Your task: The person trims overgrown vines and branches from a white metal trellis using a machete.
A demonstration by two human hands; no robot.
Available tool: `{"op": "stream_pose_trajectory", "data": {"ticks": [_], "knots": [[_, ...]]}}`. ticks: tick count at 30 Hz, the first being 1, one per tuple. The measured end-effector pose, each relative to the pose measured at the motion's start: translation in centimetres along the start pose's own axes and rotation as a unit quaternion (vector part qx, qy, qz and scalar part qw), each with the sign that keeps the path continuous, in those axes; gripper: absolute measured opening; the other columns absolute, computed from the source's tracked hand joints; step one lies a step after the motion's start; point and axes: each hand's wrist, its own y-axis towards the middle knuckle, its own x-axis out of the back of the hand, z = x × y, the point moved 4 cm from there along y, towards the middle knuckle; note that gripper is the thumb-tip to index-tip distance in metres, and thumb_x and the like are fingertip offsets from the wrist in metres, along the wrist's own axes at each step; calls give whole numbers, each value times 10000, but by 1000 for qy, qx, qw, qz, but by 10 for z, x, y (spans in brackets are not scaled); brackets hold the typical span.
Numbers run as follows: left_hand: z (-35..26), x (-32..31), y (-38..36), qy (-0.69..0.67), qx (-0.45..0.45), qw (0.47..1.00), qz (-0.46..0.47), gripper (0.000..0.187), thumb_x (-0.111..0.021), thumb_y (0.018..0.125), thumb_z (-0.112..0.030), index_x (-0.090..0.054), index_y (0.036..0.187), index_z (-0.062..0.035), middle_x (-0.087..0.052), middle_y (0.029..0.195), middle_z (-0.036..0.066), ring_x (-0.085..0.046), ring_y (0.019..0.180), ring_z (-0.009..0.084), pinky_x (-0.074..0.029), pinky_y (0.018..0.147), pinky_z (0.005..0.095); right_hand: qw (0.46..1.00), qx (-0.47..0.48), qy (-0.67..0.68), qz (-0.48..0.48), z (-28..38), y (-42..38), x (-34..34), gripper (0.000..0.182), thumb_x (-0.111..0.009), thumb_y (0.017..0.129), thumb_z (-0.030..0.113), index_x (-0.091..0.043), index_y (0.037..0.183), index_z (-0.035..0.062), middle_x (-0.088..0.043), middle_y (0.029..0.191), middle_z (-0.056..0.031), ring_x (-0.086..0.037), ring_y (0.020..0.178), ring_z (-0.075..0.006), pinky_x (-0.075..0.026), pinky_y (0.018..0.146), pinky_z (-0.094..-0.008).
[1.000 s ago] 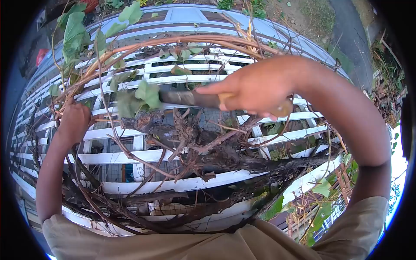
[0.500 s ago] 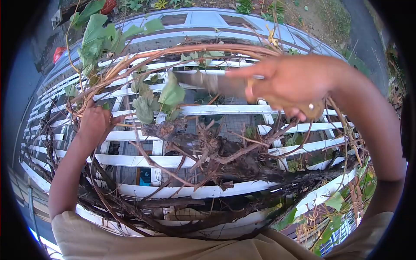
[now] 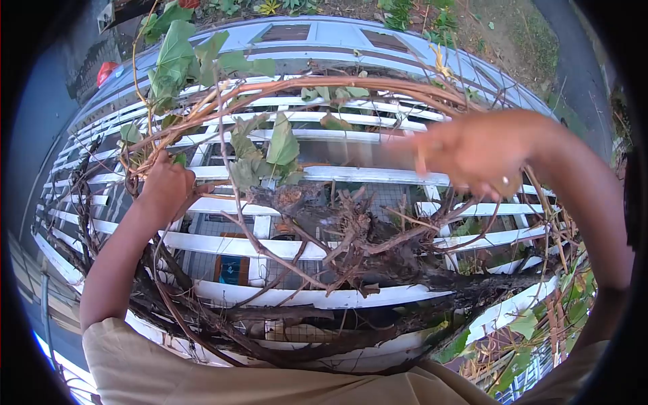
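Observation:
My left hand (image 3: pixel 166 187) is closed round thin brown vine stems (image 3: pixel 152 143) at the left of the white slats. On the right, my right hand (image 3: pixel 482 154) is wrapped round the handle of a hand saw (image 3: pixel 354 154), whose blade is smeared by motion and points left over the slats. Green leaves (image 3: pixel 282 142) hang between the blade's tip and my left hand. A long bundle of bare vine stems (image 3: pixel 317 82) arches from the left hand's side to beyond my right hand. Below the saw lies a thick gnarled trunk (image 3: pixel 378 250) with a cut end facing left.
White slats (image 3: pixel 351 173) form a weathered lattice under the vines, with gaps showing wire mesh and ground below. Dark woody branches (image 3: pixel 270 317) cross close to my body. Leaves and dry stems (image 3: pixel 523 324) crowd the lower right. A paved path (image 3: pixel 580 67) runs at the upper right.
My right hand and the saw have shifted slightly right and down in view, blurred in both frames. The whole scene has shifted a little rightward, and my left hand keeps its hold on the stems.

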Motion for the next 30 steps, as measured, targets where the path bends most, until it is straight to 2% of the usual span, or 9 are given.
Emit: {"op": "stream_pose_trajectory", "data": {"ticks": [3,8,11,16,20,21,25,28,30], "knots": [[-6,6,-1,-19,-14,999,-32,716,-452,1089,-603,-775,763,-52,-722,763,157,-738,855,306,-357,1197,479,997,-24,-21,69,-7,1,-2,637,-469,1112,306,-281,1715,233,-609,799,-54,-614,611,-138,-590,627,-362],[-3,9,-9,-38,-28,997,-56,696,-491,1082,-580,-767,728,-48,-684,688,180,-727,805,348,-363,1179,488,996,34,-18,-80,8,8,12,632,-457,1117,288,-267,1719,261,-626,848,-76,-620,638,-140,-593,630,-356],[-1,9,-13,-87,-65,987,-122,680,-508,1082,-557,-753,700,-51,-687,686,189,-721,784,353,-390,1135,480,993,44,-99,50,5,21,-5,637,-453,1122,307,-247,1724,262,-608,820,-60,-620,657,-141,-591,603,-366],[-9,12,0,-47,-25,997,-52,638,-561,1058,-513,-738,645,-61,-702,684,164,-706,740,341,-411,1073,448,996,-11,-69,49,-4,10,6,620,-456,1109,318,-314,1705,229,-619,726,-72,-639,632,-171,-603,675,-377],[-17,7,8,-3,-87,966,-245,400,-637,1017,-380,-731,1163,-19,-745,843,169,-724,859,340,-415,1093,452,989,34,-140,-39,-4,4,5,604,-385,1098,302,-344,1685,166,-766,898,-150,-755,735,-225,-602,799,-408],[-19,14,16,-70,-114,971,-198,451,-669,973,-270,-619,1369,-63,-754,978,162,-730,946,349,-475,1047,487,987,45,-148,-48,-10,7,4,597,-371,1095,286,-354,1680,165,-768,923,-147,-754,732,-227,-604,795,-413],[-23,37,54,-173,-190,958,-131,250,-664,947,-187,-708,1182,-114,-748,992,126,-734,929,363,-584,797,503,987,63,-138,-48,-19,7,-1,586,-349,1086,250,-390,1662,145,-770,971,-136,-747,711,-227,-609,778,-423],[-17,34,83,-175,-232,953,-81,96,-694,943,-148,-683,991,-65,-692,878,179,-700,877,408,-541,757,527,989,65,-126,-35,-26,12,-7,578,-360,1089,246,-398,1656,140,-765,945,-131,-742,696,-224,-611,751,-425],[-30,53,81,-259,-208,933,-139,147,-658,984,-126,-614,912,-5,-641,835,227,-669,854,443,-486,728,542,988,75,-124,-50,-28,13,-4,574,-371,1092,244,-400,1655,136,-761,927,-131,-740,693,-223,-611,734,-423]]}}
